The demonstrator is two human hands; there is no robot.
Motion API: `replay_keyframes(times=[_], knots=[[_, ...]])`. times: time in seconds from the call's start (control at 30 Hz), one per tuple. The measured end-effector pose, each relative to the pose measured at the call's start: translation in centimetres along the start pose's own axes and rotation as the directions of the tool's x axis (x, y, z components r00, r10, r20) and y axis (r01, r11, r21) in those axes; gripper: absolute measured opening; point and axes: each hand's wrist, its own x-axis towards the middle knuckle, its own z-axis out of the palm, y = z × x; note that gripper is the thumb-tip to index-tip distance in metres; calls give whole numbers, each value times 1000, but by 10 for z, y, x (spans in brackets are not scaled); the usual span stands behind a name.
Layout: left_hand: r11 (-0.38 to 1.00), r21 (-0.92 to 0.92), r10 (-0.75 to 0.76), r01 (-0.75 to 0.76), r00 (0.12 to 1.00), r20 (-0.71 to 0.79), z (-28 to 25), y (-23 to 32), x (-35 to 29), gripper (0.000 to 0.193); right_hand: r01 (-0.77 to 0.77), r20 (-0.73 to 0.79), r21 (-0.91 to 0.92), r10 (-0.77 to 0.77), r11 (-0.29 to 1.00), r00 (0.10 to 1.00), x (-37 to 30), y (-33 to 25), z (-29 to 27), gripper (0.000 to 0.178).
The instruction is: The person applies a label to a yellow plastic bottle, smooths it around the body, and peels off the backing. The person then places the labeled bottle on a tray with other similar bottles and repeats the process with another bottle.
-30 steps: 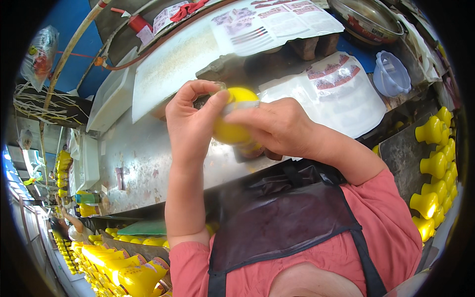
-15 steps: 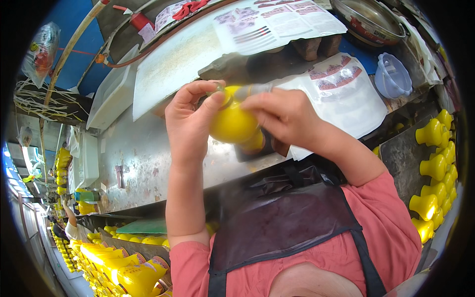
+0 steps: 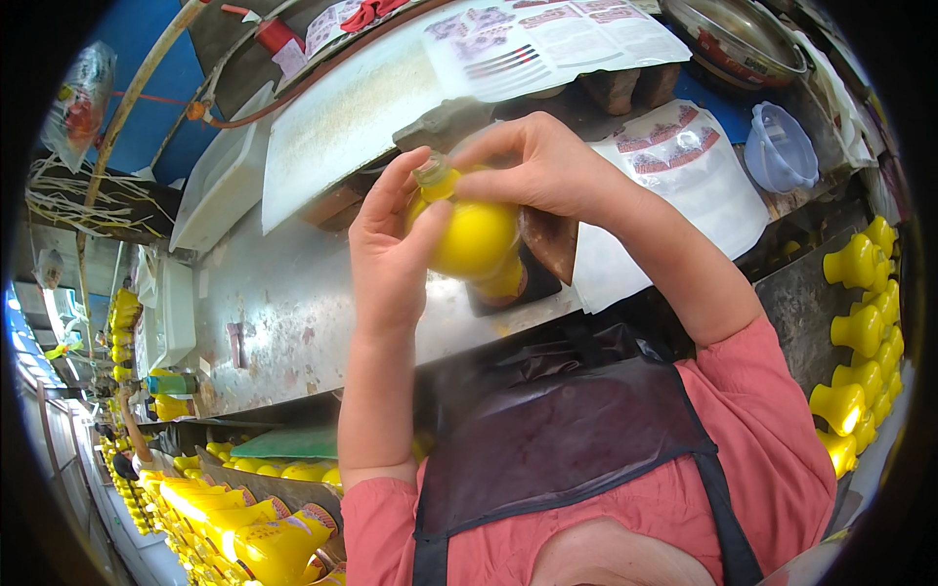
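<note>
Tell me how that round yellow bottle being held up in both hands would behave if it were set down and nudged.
The yellow bottle has a bulbous, glossy body, so on its side it would probably roll. The surface looks smooth and perhaps slippery; the left hand wraps it fully. It seems fairly light: the right hand grips only near the neck with its fingers.

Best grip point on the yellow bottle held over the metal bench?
Grip the round yellow bottle at its widest belly, from the person's left side, as the left hand does. The right hand covers the narrow neck and cap end, and the body tilts cap-up-left.
</note>
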Motion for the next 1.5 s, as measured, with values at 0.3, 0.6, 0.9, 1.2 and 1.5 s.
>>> replay_keyframes(times=[0.3,0.6,0.9,1.2,1.5], knots=[[998,-63,-15,17,999,36,-2,-2,-1,47,6,23,13,-6,1000,1000,-4,-3,-3,38],[994,101,31,-36,998,50,-1,-4,-2,44,34,-7,-8,-34,999,999,-5,4,-1,36],[922,379,91,-83,996,-3,5,18,18,16,482,-211,-494,-638,723,741,-43,-9,26,15],[978,206,10,2,998,-55,15,31,14,14,577,-96,-514,-711,634,696,-50,5,23,32],[940,339,43,-44,999,11,6,31,13,16,518,20,-652,-671,553,741,-60,0,25,35]])
